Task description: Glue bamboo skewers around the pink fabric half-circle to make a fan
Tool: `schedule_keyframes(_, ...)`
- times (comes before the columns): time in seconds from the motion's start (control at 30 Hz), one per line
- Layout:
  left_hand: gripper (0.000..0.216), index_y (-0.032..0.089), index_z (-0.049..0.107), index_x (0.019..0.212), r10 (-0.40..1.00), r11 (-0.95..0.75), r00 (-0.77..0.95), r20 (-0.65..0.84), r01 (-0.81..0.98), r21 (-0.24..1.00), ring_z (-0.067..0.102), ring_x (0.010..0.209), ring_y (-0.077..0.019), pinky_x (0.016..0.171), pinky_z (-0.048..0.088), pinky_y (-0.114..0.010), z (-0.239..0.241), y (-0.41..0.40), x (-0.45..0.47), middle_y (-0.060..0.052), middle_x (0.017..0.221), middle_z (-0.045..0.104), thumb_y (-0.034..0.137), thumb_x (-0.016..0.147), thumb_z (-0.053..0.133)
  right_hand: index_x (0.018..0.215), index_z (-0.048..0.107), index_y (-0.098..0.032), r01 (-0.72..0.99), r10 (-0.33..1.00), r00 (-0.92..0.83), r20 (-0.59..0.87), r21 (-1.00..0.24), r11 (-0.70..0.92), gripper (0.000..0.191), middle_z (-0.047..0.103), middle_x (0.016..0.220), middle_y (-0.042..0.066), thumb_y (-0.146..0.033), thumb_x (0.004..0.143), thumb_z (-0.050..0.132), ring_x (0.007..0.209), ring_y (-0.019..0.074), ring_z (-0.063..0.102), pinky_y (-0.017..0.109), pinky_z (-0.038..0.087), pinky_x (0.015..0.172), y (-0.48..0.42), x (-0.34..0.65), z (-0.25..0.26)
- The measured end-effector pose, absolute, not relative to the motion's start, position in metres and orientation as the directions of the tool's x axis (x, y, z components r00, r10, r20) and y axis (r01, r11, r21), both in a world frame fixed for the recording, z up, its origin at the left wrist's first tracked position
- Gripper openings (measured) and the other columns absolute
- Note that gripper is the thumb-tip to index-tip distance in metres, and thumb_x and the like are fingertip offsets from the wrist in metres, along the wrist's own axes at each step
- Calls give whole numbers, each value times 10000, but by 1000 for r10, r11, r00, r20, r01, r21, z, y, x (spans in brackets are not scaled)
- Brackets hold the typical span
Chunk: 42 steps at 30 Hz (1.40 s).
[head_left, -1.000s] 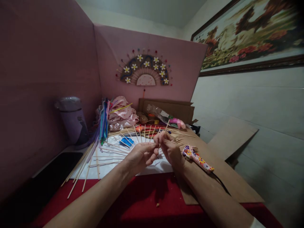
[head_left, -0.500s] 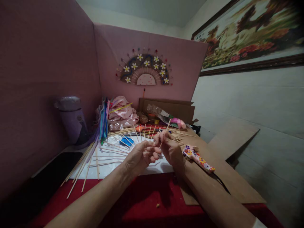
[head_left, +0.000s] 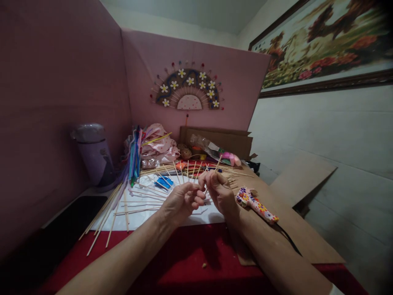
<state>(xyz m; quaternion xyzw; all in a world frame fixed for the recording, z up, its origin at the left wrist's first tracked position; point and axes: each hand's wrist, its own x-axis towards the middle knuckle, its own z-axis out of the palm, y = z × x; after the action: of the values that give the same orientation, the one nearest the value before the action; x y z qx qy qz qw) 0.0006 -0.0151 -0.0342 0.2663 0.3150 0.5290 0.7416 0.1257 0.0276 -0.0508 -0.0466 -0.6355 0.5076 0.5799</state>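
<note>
Gripping a thin stick (head_left: 218, 163) between fingers of the right hand (head_left: 222, 196)
Holding the left hand (head_left: 180, 201) just beside with half-curled fingers, cannot tell if gripping, above a white sheet (head_left: 192, 220)

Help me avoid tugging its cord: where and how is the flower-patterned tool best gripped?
Probably the slim handle, gripped across its width, from above and the right: the tool lies on cardboard, its cord leaves the handle's near end, and the right forearm passes on its left.
</note>
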Motion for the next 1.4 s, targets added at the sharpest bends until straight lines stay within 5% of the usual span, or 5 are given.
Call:
schedule_keyframes(0.4,161,84,568,636,966,258,178,-189,-571,780,539,364,-84,338,350,-130,-36,-16,5,-78,504,623,47,742,452,638,469,-201,-471,613,-344,712,-695,543,343,492,661,6,-379,927,425,643,153,437,320,345,653,32,126,-55)
schedule_keyframes(0.63,163,61,605,766,959,273,243,-147,-643,716,604,453,-99,427,451,-144,-37,-18,3,-96,601,662,151,837,489,658,490,-201,-517,643,-309,701,-691,506,328,519,687,10,-351,936,405,663,156,478,325,370,674,31,125,-54)
schedule_keyframes(0.97,107,79,579,733,941,339,243,-236,-676,654,562,402,-83,374,403,-124,-36,-18,-2,-67,548,630,66,770,479,664,479,-200,-460,588,-302,750,-655,599,330,542,696,21,-361,939,396,670,157,498,321,385,662,29,124,-55)
schedule_keyframes(1.27,103,60,623,760,971,200,234,-48,-687,698,607,503,-70,493,487,-122,-43,-17,0,-68,668,670,-7,690,588,644,469,-204,-389,610,-212,764,-639,664,343,547,680,19,-382,931,405,665,160,499,323,376,669,31,124,-54)
schedule_keyframes(1.4,66,57,645,814,976,199,207,-72,-699,687,596,497,-63,494,494,-119,-43,-17,0,-64,650,666,76,753,628,654,470,-204,-381,599,-238,765,-641,666,343,540,673,16,-406,925,412,658,157,491,319,371,658,33,125,-54)
